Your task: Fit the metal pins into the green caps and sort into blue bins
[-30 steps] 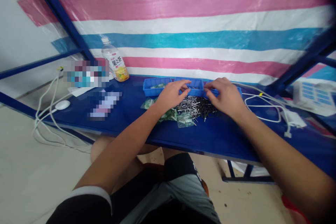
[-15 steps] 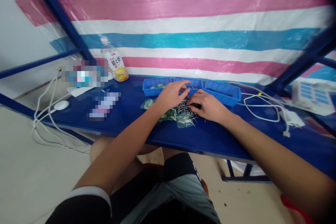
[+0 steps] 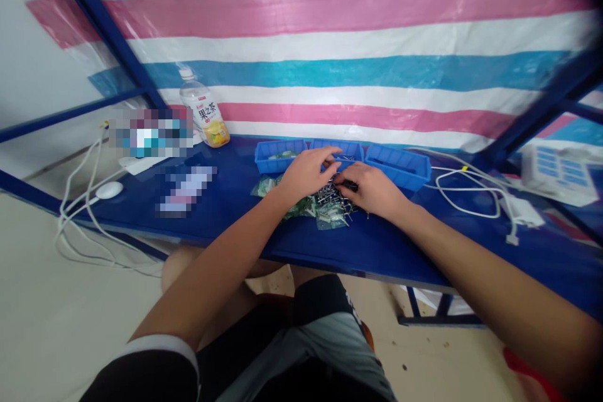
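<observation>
A heap of thin, shiny metal pins, like rivets or screws, lies on the blue table below both hands. At its left edge is my left hand, its fingers stretched forward and the thumb apart, with nothing visible in them. My right hand reaches into the heap from the right, fingers bent and pinched together; what they hold is too small to make out. Small clear greenish plastic bags lie close by: one bag left of my left wrist, and a bag with metal pieces in front of the heap.
Behind my hands stand a left blue bin with a bag inside, a middle blue bin and a right blue bin. A drink bottle stands at back left. White cables and an adapter lie right.
My right hand has shifted very slightly within the heap, its fingers still bent. My left hand stays nearly in place, and the bags and bins look the same.
</observation>
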The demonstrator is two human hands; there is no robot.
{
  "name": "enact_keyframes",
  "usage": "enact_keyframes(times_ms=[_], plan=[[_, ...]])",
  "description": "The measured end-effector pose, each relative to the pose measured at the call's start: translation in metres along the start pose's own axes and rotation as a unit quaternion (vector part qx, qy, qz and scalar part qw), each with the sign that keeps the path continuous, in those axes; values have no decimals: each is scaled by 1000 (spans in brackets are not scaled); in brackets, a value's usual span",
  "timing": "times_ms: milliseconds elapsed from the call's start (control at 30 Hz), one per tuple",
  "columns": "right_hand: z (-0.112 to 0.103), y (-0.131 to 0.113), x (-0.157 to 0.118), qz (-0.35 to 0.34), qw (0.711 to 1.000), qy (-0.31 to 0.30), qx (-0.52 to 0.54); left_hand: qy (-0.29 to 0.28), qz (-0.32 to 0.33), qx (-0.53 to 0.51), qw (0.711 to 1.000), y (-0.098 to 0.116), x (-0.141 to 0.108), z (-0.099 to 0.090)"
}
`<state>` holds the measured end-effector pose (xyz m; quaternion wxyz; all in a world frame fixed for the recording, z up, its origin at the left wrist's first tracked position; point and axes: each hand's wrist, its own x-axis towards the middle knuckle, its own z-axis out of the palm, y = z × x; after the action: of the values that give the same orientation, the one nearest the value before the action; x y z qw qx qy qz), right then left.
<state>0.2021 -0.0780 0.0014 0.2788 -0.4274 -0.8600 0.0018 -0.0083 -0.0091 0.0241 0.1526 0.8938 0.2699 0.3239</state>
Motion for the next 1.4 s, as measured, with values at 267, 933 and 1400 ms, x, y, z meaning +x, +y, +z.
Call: enact_keyframes(times_ms=[267,933,1400], plan=[[-1,-2,3,87,991,56,83,10,3,-2,1000,-1,0,1],[-9,-10,7,159,899,274,301,-29,-18,-144,989,15,-1,1],[-10,-2,5,192,906,223,306,47,-59,-192,978,3,3,1]])
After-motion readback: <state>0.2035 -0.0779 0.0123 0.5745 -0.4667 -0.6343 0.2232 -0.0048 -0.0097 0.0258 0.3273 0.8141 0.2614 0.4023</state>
